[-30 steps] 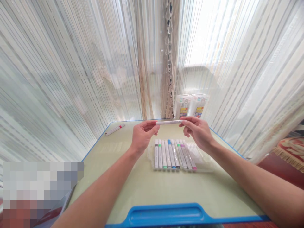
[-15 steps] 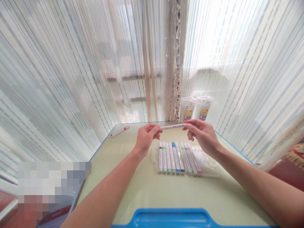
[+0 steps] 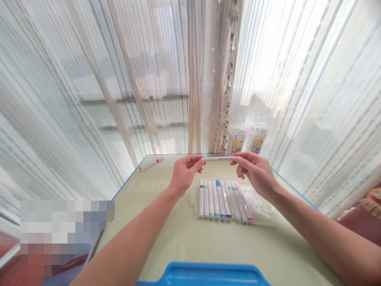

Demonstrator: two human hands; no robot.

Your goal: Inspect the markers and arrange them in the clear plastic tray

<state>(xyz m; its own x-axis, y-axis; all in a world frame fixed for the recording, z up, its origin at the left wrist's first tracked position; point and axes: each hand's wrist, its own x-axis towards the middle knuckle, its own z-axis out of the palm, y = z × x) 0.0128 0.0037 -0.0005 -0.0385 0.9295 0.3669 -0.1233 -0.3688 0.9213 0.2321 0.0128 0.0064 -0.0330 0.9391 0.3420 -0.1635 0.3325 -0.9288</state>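
A white marker (image 3: 219, 159) is held level between both hands, above the far part of the table. My left hand (image 3: 185, 172) pinches its left end, and my right hand (image 3: 253, 169) grips its right end; the fingers cover both tips. Below the hands lies an open clear plastic case (image 3: 256, 202) with a row of white markers (image 3: 220, 198) in it, their bands and ends green, blue, black, purple and pink. Another marker, white with a red band (image 3: 151, 164), rests alone at the table's far left corner.
The pale green table (image 3: 166, 242) has a blue edge and a blue moulded tray (image 3: 212, 274) at the front. Two clear packages (image 3: 257, 139) stand at the back, before string curtains (image 3: 166, 71). A blurred-out patch (image 3: 62, 234) covers the lower left.
The held marker has turned slightly to lie more level, with both hands still on its ends. The view has shifted a little; the case and loose marker stay put.
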